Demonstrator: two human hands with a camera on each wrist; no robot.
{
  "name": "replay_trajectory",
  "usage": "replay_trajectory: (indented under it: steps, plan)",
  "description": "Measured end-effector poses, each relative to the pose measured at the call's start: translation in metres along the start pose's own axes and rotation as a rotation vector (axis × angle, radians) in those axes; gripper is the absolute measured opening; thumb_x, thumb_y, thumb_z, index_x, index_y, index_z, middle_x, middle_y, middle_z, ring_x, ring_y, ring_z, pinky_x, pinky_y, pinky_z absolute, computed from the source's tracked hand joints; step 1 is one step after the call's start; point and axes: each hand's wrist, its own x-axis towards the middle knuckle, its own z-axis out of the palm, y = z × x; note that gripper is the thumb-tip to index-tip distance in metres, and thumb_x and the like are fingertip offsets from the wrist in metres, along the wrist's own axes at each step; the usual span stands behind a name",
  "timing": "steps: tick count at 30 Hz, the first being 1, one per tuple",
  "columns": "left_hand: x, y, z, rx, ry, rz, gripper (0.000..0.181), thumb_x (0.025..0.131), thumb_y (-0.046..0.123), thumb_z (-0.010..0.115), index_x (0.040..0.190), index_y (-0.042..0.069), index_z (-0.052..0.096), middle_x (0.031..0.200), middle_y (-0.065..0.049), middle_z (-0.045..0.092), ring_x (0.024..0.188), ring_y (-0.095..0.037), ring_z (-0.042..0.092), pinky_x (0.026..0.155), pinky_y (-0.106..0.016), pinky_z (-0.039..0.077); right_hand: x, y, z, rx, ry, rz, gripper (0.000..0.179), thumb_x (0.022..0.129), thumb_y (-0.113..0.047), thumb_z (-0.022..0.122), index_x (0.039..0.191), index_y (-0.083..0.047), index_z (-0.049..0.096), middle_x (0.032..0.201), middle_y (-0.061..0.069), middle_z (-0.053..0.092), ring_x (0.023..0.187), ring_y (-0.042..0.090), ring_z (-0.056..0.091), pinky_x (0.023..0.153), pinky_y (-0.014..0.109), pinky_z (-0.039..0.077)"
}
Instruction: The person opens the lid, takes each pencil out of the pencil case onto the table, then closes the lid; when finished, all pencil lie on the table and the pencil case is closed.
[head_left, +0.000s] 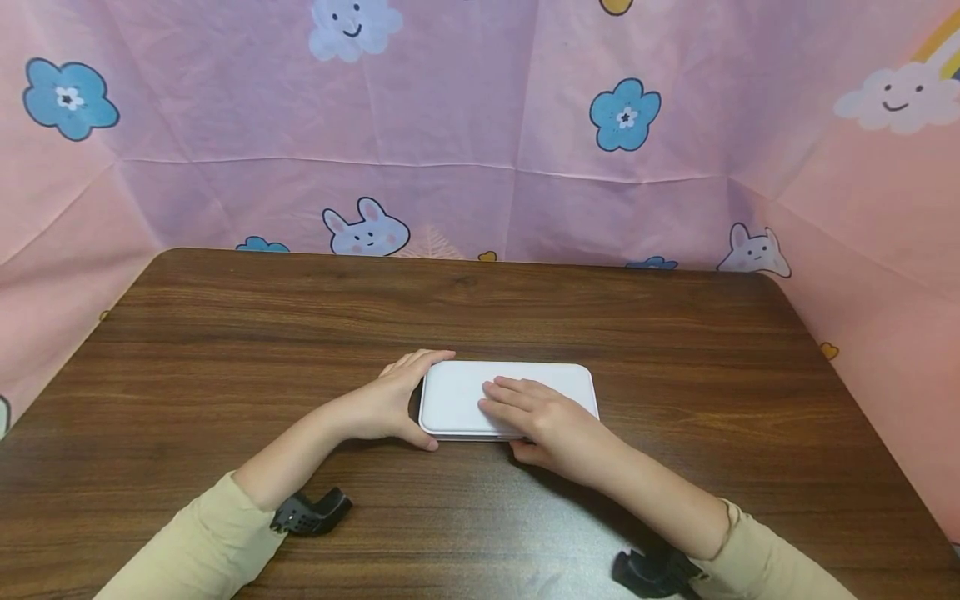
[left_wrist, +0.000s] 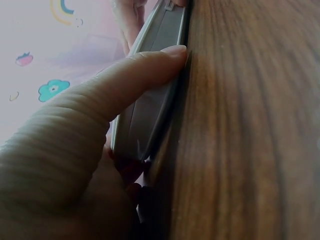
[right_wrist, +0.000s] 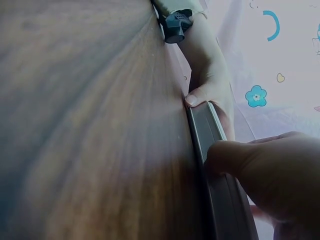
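Note:
A flat white case with rounded corners lies lengthwise on the brown wooden table. Its grey side wall has a seam along it, with a small fitting near the far end in the left wrist view. My left hand grips the case's left end, thumb along the front side and fingers round the back corner. Over the right half, my right hand rests its fingers on the lid, its thumb bent against the front side. The right palm covers the case's front right corner.
The wooden table extends around the case on all sides. A pink and purple cloth printed with clouds, flowers and rabbits hangs behind and beside it. Black wrist cameras sit at both light-coloured sleeves.

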Motion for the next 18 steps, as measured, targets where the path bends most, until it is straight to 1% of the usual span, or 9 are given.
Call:
replay_trajectory:
  steps: [4, 10, 18]
  plan:
    - [0.0005, -0.0009, -0.0007, -0.006, 0.005, 0.018, 0.109, 0.058, 0.026, 0.092, 0.146, 0.01, 0.03, 0.137, -0.002, 0.041, 0.127, -0.023, 0.034, 0.103, -0.053, 0.02, 0.0003, -0.001, 0.0007, -0.014, 0.003, -0.004, 0.059, 0.077, -0.009, 0.078, 0.132, -0.004, 0.057, 0.138, 0.01, 0.051, 0.131, 0.024, 0.041, 0.106, 0.037, 0.029]
    - [0.0013, -0.0021, -0.0005, -0.004, 0.009, 0.045, 0.104, 0.057, 0.024, 0.091, 0.142, 0.01, 0.033, 0.134, 0.0, 0.043, 0.124, -0.02, 0.036, 0.102, -0.05, 0.021, 0.0004, -0.0022, 0.0011, -0.041, 0.002, -0.014, 0.058, 0.077, -0.007, 0.076, 0.132, -0.004, 0.057, 0.138, 0.011, 0.051, 0.131, 0.025, 0.042, 0.106, 0.039, 0.029]
    - [0.0028, -0.0021, 0.0007, 0.032, 0.015, 0.075, 0.102, 0.057, 0.025, 0.09, 0.14, 0.01, 0.034, 0.135, 0.001, 0.042, 0.123, -0.017, 0.037, 0.099, -0.048, 0.023, 0.0022, -0.0019, -0.0005, -0.075, -0.029, -0.014, 0.059, 0.077, -0.005, 0.076, 0.132, -0.005, 0.056, 0.138, 0.01, 0.051, 0.131, 0.024, 0.042, 0.107, 0.038, 0.028]
